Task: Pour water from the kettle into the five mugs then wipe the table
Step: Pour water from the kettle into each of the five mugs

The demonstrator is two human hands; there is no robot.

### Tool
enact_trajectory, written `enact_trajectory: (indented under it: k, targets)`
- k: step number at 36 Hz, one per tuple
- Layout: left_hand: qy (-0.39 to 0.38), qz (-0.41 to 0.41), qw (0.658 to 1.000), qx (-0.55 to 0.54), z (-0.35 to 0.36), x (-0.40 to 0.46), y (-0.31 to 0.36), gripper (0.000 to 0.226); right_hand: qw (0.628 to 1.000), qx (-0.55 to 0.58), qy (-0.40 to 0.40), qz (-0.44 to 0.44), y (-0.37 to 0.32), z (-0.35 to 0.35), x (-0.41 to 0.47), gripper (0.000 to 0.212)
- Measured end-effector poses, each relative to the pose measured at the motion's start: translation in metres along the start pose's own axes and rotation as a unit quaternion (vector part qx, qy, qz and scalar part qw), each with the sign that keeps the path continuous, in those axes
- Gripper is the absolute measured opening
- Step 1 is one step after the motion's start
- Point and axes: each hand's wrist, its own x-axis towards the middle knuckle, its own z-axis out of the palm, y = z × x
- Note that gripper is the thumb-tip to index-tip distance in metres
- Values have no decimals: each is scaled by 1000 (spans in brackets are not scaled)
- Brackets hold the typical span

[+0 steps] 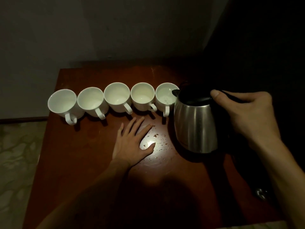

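1. The room is dim; a single glare of light falls on the reddish-brown table (pixel 79 146), which stands against a pale wall.
2. Five white mugs sit in a row along the far part of the table, handles turned toward the person. From the left: the first mug (pixel 62 103), the second mug (pixel 91 100), the third mug (pixel 117 95), the fourth mug (pixel 142 95), the fifth mug (pixel 165 95). Neighbours stand just beside one another, some rims seeming to touch.
3. The steel kettle (pixel 196 126) is at the right end of the row, tilted toward the mugs, its lid open and its black spout over the rim of the fifth mug.
4. The fifth mug has water in it — a shimmer and a few bubbles show at the bottom. Whether the other four hold any, I cannot tell in this light.
5. The right hand (pixel 245 116) grips the kettle's black handle, fingers wrapped round it and thumb laid on top near the lid.
6. The left hand (pixel 132 142) lies flat on the table in front of the third and fourth mugs, fingers straight and spread, holding nothing.
7. Small water droplets (pixel 160 143) are scattered over the tabletop between the left hand and the kettle — they glint in the bright patch.
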Motion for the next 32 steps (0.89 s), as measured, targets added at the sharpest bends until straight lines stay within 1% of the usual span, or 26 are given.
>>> enact_trajectory:
  k: [2,10,15,20,29,32]
  targets:
    - [5,1,1000,0,1,0,0,74,1000,-2,0,2,0,0,0,77]
    - [5,3,1000,1,2,0,-1,74,1000,-6,1,10,-3,-1,-2,64]
    - [6,2,1000,3,2,1,-1,74,1000,-11,9,9,-4,0,-2,60]
    - [10,2,1000,3,3,0,-1,73,1000,-15,1,9,-4,-2,-3,62]
    - [15,3,1000,-6,3,0,-1,73,1000,-14,4,12,-3,1,-1,57]
    - [16,4,1000,-10,3,0,-1,74,1000,-15,8,9,-2,1,0,60]
